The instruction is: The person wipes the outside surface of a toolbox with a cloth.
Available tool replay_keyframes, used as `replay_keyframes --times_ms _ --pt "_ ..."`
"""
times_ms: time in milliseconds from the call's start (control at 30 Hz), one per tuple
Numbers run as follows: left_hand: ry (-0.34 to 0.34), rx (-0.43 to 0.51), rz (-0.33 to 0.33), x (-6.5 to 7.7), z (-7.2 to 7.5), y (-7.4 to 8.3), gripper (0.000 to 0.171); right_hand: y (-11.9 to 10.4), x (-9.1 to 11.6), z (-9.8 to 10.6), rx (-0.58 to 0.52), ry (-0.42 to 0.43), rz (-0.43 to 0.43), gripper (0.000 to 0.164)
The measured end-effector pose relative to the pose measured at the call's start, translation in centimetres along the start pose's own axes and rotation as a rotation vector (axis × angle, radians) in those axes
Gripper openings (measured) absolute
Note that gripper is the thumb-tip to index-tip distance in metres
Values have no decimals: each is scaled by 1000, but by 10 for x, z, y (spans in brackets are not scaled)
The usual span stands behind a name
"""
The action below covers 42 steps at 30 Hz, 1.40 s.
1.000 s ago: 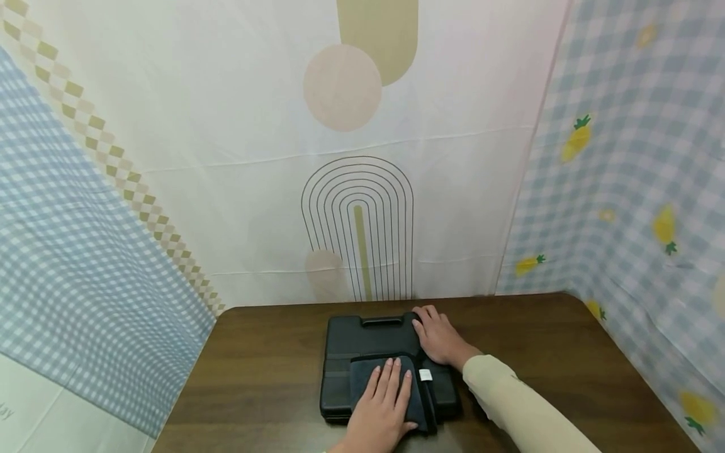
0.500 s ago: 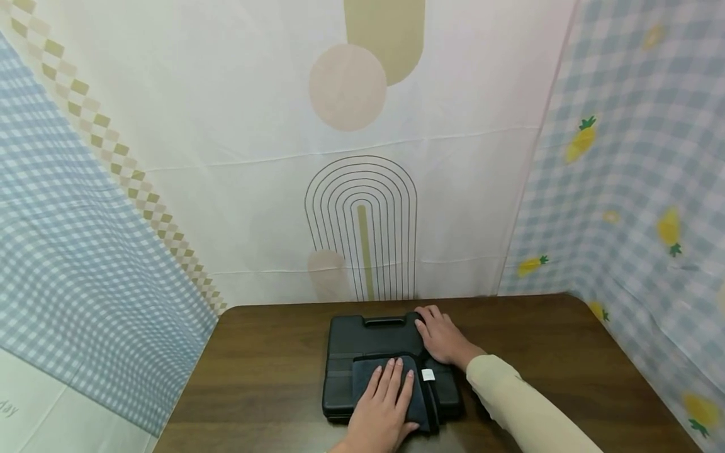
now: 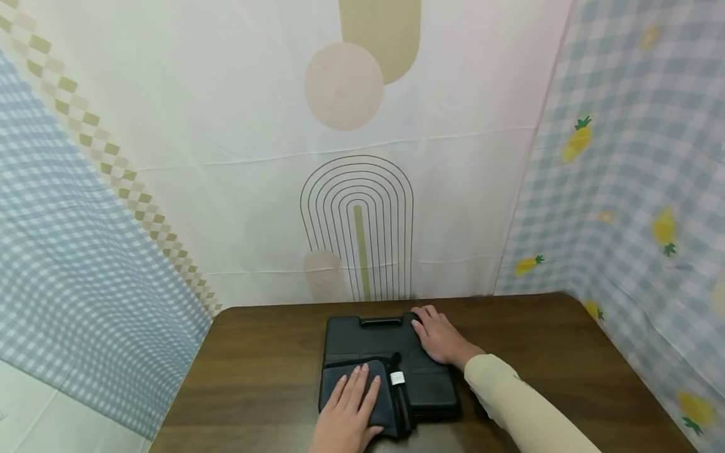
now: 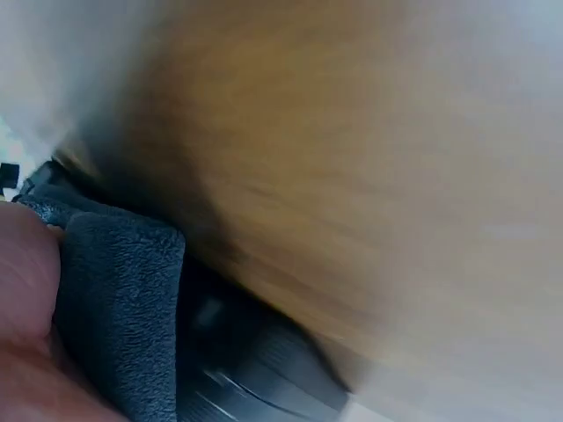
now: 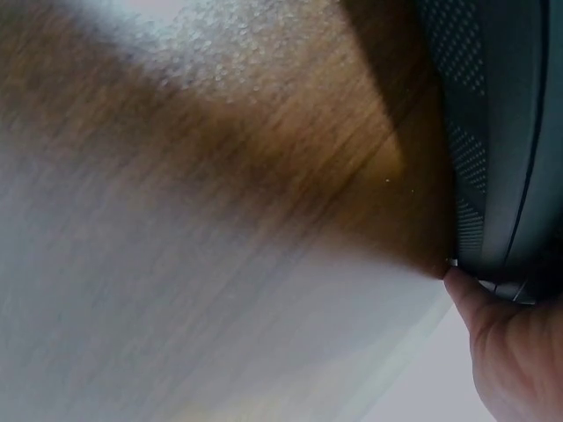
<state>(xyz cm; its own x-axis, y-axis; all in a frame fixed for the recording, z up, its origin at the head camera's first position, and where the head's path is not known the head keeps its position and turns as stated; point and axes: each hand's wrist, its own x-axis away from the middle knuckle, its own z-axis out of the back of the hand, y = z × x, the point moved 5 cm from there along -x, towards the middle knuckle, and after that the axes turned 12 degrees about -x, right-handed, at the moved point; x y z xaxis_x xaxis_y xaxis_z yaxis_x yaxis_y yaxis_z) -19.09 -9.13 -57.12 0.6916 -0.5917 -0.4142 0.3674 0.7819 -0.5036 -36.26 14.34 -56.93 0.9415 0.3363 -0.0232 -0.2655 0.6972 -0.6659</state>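
A flat black plastic carrying case (image 3: 430,384) with a handle at its far edge lies on the table. On its near left part lies a folded dark blue-grey cloth (image 3: 382,412) with dark edging and a small white tag. My left hand (image 3: 345,409) presses flat on this cloth, fingers extended. The left wrist view shows the cloth's fuzzy pile (image 4: 123,308) beside the palm. My right hand (image 3: 442,340) holds the case by its far right corner, fingers bent over the edge. In the right wrist view a fingertip (image 5: 466,294) meets the case's side.
The brown wood-grain table (image 3: 255,365) has rounded far corners. A white printed curtain (image 3: 226,220) hangs right behind it. Blue checked cloths hang at the left (image 3: 113,283) and at the right (image 3: 640,189), where yellow pineapples are printed.
My left hand has slid left with the cloth, from the middle of the case to its left edge, uncovering its right part. My right hand has stayed on the corner.
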Motion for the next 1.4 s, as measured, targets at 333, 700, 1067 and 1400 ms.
replay_keyframes --times_ms 333,700,1067,1400 --pt "-9 38 185 48 -18 -43 90 -2 1 0 -11 -9 7 51" --pt "-412 786 463 41 -20 -48 85 -3 2 0 -17 -22 12 52" --pt "-422 1148 662 16 -35 -75 85 -3 1 2 -23 -23 -4 53" --pt "-445 1146 741 -30 -62 -101 76 0 0 0 -37 -29 -16 53"
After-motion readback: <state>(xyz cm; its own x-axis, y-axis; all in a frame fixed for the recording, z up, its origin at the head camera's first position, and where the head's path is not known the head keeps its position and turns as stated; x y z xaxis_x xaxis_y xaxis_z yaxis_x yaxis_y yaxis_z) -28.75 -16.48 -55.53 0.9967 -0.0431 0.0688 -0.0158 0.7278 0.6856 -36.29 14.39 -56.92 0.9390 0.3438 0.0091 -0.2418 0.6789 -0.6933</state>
